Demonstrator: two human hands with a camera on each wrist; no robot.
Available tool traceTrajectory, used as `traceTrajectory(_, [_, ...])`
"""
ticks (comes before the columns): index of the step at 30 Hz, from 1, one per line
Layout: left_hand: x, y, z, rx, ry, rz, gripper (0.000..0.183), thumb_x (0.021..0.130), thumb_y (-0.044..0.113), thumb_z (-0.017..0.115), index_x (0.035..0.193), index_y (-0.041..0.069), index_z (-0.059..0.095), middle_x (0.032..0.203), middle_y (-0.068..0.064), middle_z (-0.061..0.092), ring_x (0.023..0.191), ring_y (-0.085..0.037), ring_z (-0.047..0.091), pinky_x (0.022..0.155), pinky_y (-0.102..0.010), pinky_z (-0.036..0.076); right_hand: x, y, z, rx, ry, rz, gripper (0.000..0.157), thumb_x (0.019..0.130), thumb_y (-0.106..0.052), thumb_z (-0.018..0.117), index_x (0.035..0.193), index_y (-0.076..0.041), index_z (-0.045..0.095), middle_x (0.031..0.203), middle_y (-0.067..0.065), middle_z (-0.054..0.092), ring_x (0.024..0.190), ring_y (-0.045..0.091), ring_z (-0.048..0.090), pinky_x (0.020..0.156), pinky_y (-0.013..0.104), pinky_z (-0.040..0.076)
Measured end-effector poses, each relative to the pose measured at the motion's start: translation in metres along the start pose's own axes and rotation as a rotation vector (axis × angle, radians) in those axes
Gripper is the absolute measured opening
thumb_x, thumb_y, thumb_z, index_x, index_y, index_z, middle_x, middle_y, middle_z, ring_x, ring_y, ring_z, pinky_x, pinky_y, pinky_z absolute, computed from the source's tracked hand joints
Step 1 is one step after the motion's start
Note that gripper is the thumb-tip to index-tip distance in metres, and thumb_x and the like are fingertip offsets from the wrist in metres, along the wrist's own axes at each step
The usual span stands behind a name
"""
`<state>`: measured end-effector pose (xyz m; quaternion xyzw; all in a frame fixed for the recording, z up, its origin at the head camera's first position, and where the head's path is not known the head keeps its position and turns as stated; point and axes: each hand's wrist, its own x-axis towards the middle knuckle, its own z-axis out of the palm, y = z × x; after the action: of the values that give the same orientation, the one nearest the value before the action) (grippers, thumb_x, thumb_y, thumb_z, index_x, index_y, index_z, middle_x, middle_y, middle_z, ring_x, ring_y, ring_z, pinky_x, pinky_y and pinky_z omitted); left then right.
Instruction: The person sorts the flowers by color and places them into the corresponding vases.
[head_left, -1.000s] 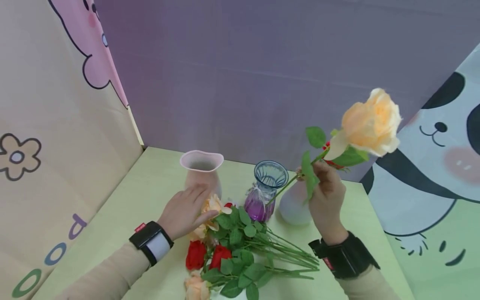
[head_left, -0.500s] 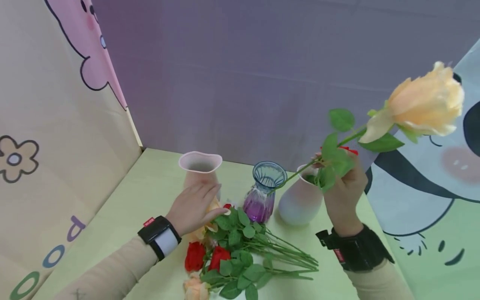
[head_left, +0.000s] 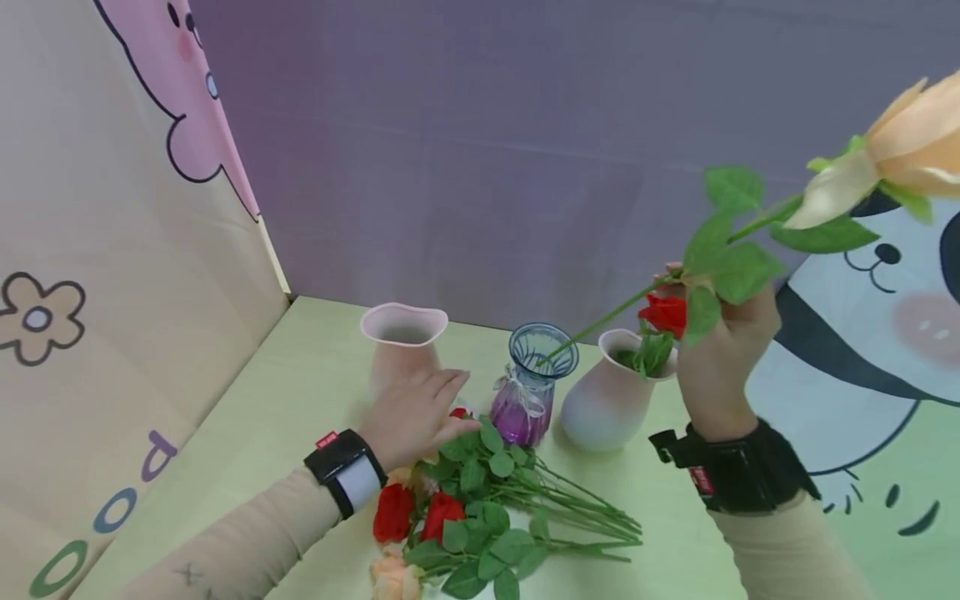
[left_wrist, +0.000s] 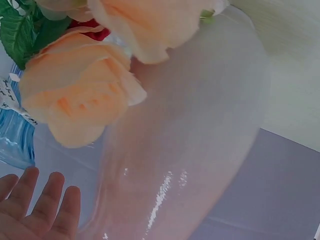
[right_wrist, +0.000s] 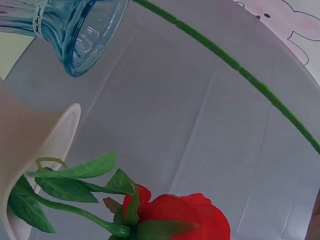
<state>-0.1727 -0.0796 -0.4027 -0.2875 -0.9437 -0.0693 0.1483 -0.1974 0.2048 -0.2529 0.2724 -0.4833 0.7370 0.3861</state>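
Note:
My right hand (head_left: 723,358) pinches the green stem of a long peach rose (head_left: 840,196), its bloom leaning up to the right and partly cut off by the frame edge. The stem's lower end overlaps the mouth of a blue-and-purple glass vase (head_left: 522,408). In the right wrist view the stem (right_wrist: 220,55) runs down to the glass rim (right_wrist: 100,42). My left hand (head_left: 416,417) has its fingers extended, over the lying flowers and before the pink wavy-rimmed vase (head_left: 405,358). In the left wrist view its fingertips are beside that vase (left_wrist: 200,110) and apart from it.
A round pink-and-white vase (head_left: 603,408) right of the glass one holds a red rose (head_left: 663,315). Red roses (head_left: 393,512), a peach rose (head_left: 396,575) and leafy stems (head_left: 570,500) lie in front on the pale table. Printed cloth walls stand at the back and sides.
My right hand has moved up and right with the peach rose, bringing its stem end up to the glass vase's mouth. My left hand has shifted slightly right, staying over the flowers.

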Motion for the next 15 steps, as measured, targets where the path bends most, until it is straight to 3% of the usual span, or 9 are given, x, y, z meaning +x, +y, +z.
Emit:
traceTrajectory(4, [0.001, 0.004, 0.002, -0.013, -0.018, -0.008, 0.076, 0.094, 0.063, 0.051, 0.146, 0.007, 0.049, 0.141, -0.011, 0.058, 0.13, -0.025, 0.056, 0.106, -0.043, 0.049, -0.005, 0.004, -0.004, -0.042, -0.038, 0.035, 0.012, 0.09, 0.012, 0.058, 0.1, 0.009, 0.064, 0.086, 0.012, 0.071, 0.078, 0.022, 0.072, 0.065, 0.028, 0.061])
traceTrajectory(10, [-0.002, 0.007, 0.006, -0.025, -0.042, -0.032, 0.077, 0.094, 0.064, 0.049, 0.147, 0.008, 0.047, 0.143, -0.01, 0.057, 0.131, -0.026, 0.055, 0.106, -0.045, 0.049, -0.021, 0.015, -0.016, 0.013, -0.13, 0.141, 0.016, 0.09, 0.016, 0.055, 0.096, 0.006, 0.066, 0.09, 0.011, 0.073, 0.084, 0.02, 0.072, 0.071, 0.029, 0.06])
traceTrajectory(12, [-0.004, 0.008, 0.007, -0.038, -0.05, -0.04, 0.077, 0.095, 0.064, 0.048, 0.148, 0.008, 0.046, 0.143, -0.01, 0.057, 0.131, -0.027, 0.055, 0.106, -0.046, 0.049, -0.027, 0.018, -0.018, -0.064, -0.149, 0.17, 0.019, 0.09, 0.016, 0.055, 0.092, 0.001, 0.068, 0.089, 0.008, 0.074, 0.081, 0.018, 0.072, 0.07, 0.027, 0.06])
traceTrajectory(15, [-0.006, 0.01, 0.008, -0.054, -0.064, -0.043, 0.078, 0.096, 0.065, 0.044, 0.148, 0.008, 0.046, 0.144, -0.011, 0.056, 0.132, -0.028, 0.054, 0.108, -0.048, 0.046, -0.034, 0.022, -0.02, -0.304, -0.18, 0.218, 0.02, 0.091, 0.013, 0.055, 0.088, -0.002, 0.068, 0.084, -0.005, 0.074, 0.073, 0.008, 0.071, 0.064, 0.02, 0.059])
